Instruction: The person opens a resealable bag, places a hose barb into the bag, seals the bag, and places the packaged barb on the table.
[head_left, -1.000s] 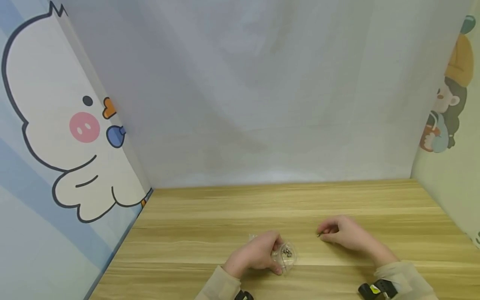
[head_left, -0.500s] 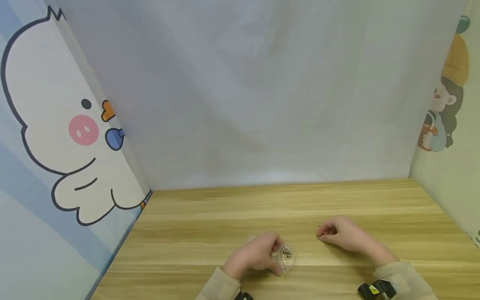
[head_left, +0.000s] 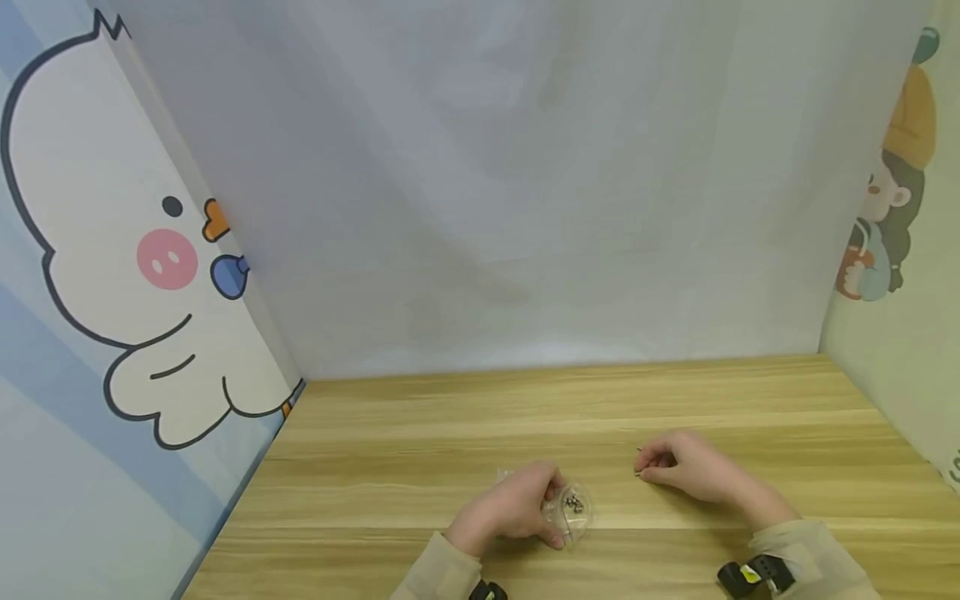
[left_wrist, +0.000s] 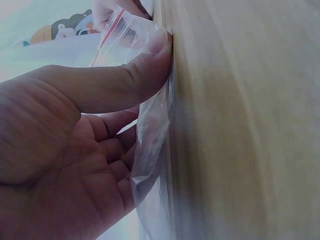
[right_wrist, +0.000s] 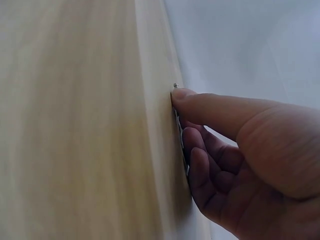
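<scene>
My left hand rests at the table with thumb and fingers curled about a clear zip bag. Several small dark metal pieces lie clustered in the bag, too small to name. In the left wrist view, the thumb presses the crumpled bag, which has a red strip near its mouth. To the right of the bag, my right hand is low at the wood, pinching a small metal piece. In the right wrist view, a tiny metal piece pokes out past the thumb tip; the fingers hide the rest.
Both hands work over a wood-grain table. A pale grey sheet stands behind it, and printed cartoon panels flank it. Dark straps sit at both wrists; the right one is in fuller view.
The right fingers have shifted very slightly, and a bit of metal now shows above the fingertips. The left hand and its bag have stayed in place.
</scene>
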